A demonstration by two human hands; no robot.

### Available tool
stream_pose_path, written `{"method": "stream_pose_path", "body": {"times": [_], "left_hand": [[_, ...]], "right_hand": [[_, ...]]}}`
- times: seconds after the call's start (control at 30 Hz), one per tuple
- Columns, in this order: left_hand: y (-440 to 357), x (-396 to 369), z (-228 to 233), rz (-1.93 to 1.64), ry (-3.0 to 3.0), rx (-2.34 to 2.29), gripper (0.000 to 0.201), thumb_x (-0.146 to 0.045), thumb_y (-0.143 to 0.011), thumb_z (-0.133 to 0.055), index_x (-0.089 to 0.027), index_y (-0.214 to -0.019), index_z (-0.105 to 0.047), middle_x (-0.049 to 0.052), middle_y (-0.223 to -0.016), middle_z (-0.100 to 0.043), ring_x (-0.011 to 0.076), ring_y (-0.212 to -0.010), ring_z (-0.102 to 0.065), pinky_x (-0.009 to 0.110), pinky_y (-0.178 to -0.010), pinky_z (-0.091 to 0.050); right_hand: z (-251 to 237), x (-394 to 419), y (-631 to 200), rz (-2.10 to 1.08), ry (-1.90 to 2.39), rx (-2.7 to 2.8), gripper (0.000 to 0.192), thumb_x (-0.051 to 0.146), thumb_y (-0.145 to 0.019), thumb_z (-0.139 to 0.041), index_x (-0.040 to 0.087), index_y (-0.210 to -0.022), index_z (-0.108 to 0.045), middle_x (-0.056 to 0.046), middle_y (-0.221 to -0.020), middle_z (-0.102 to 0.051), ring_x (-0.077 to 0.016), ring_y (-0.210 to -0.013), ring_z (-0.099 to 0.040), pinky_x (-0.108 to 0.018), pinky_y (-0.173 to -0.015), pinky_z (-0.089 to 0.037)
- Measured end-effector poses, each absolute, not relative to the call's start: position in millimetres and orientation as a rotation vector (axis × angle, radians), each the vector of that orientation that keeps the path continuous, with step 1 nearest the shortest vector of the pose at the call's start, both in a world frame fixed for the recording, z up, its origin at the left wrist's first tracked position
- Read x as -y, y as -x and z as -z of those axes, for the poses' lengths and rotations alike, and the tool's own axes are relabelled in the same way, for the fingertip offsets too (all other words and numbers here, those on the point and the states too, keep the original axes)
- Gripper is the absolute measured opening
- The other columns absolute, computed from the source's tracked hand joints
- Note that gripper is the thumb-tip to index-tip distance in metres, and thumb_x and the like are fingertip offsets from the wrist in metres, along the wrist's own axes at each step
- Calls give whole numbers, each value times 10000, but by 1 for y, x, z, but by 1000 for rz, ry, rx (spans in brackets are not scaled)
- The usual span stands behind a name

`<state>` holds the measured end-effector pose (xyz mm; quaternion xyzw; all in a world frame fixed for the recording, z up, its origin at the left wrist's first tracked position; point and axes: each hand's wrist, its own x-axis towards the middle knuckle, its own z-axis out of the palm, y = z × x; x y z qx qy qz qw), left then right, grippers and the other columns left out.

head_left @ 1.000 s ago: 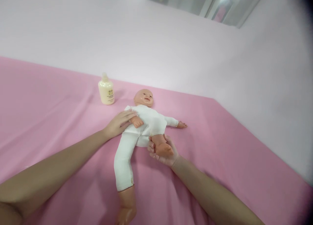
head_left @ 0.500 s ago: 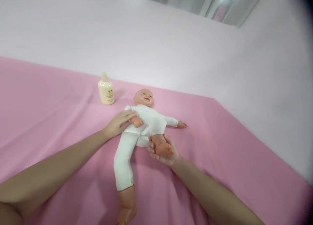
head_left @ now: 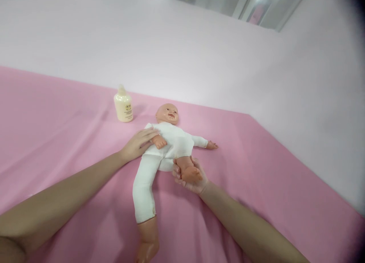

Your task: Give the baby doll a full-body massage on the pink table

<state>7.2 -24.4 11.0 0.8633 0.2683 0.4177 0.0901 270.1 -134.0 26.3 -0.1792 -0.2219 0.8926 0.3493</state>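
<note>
A baby doll (head_left: 171, 137) in white cloth lies on its back, head at the far end, one leg stretched toward me and the other bent up. My left hand (head_left: 139, 143) rests on the doll's arm and side at the left, fingers extended and flat against it. With fingers curled round the bent leg near the ankle, my right hand (head_left: 196, 185) holds it raised. The foot (head_left: 191, 174) hides part of that palm. The doll's other arm (head_left: 200, 142) reaches out to the right.
A cream pump bottle (head_left: 124, 108) stands upright left of the doll's head. Pink cloth (head_left: 256, 171) with folds covers the table under the doll. Beyond its far edge rises a pale wall (head_left: 171, 46), with a window (head_left: 228, 4) at the top.
</note>
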Motion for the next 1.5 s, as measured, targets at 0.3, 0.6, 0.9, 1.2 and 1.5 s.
{"method": "stream_pose_path", "body": {"times": [0.3,0.6,0.9,1.2,1.5], "left_hand": [[-8,25,-11,-1279,-2575,-776,403,-302,-990,-471,-251,-1387,-521,91,-1406,-578,229,-1337,-505,460,-1128,-401],[-8,24,-13,-1253,-2567,-782,411,-320,-994,-454,-242,-1391,-520,100,-1407,-576,234,-1337,-505,469,-1139,-391],[-8,26,-13,-1244,-2547,-795,417,-339,-994,-446,-250,-1395,-520,101,-1413,-570,245,-1345,-498,481,-1141,-385],[-9,26,-15,-1233,-2543,-801,412,-362,-995,-440,-247,-1379,-535,99,-1396,-584,244,-1337,-502,470,-1132,-392],[-8,26,-15,-1228,-2545,-803,411,-356,-993,-445,-241,-1378,-534,101,-1409,-574,241,-1336,-504,474,-1143,-382]], "right_hand": [[-26,134,-270,-2297,498,595,509,556,-753,-701,136,-1029,-619,-5,-771,-607,-89,-648,-541,-194,-572,-463],[-28,134,-270,-2307,472,626,497,553,-757,-703,145,-1033,-629,-18,-804,-632,-92,-654,-558,-187,-551,-456],[-30,135,-269,-2295,499,653,512,574,-763,-686,146,-1035,-610,-8,-779,-607,-96,-644,-564,-185,-524,-456],[-28,134,-269,-2299,470,655,492,569,-777,-666,152,-1034,-620,-21,-808,-611,-104,-658,-534,-195,-524,-436],[-27,134,-270,-2288,530,647,516,591,-790,-649,147,-1045,-584,-17,-792,-587,-97,-641,-538,-195,-527,-433]]}}
